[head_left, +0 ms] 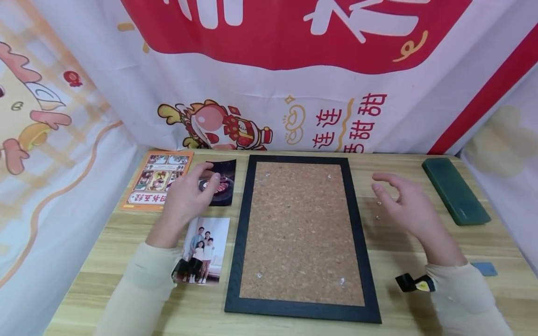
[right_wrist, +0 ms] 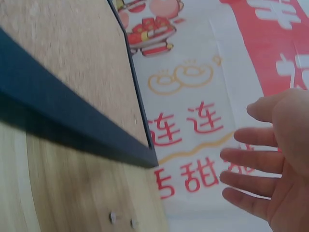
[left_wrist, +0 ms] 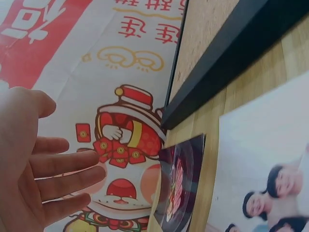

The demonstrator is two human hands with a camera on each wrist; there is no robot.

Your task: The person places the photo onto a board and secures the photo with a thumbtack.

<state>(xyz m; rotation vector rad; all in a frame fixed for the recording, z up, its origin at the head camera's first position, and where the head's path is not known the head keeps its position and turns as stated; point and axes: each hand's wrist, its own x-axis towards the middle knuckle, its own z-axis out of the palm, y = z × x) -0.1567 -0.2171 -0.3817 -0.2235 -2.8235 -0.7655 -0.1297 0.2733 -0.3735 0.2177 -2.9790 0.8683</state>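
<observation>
A black-framed cork board [head_left: 300, 233] lies on the wooden table, with small clear pins [head_left: 259, 275] near its corners. My left hand [head_left: 189, 191] is held over the left side, above a dark food photo [head_left: 227, 191] that it partly covers. Its fingers are relaxed and hold nothing, as the left hand [left_wrist: 58, 169] also shows in the left wrist view. A family photo [head_left: 216, 247] lies beside the left wrist. On the board's right, my right hand [head_left: 405, 203] hovers with loose, empty fingers. Two tiny pins [head_left: 378, 218] lie on the table near it.
An orange printed card [head_left: 147, 186] lies at the back left. A long green case [head_left: 456, 191] stands at the back right, and a small blue-grey flat piece [head_left: 485, 269] is by the right sleeve. Printed cloth [head_left: 269, 107] hangs right behind the table.
</observation>
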